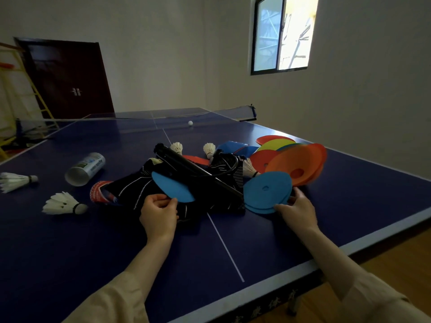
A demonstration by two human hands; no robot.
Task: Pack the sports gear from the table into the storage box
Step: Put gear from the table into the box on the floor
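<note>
A heap of gear lies mid-table: a black patterned bag with a black folded rod across it. My left hand pinches the edge of a blue disc cone resting on the bag. My right hand grips a small stack of blue disc cones at its near edge. Orange cones, blurred, tilt up just behind that stack. More cones in red, yellow and green lie behind. White shuttlecocks lie at the left. No storage box is in view.
A white shuttlecock tube lies on its side left of the heap, a red cap near it. Two shuttlecocks stand behind the bag. A white ball sits by the net. The table's right edge is close.
</note>
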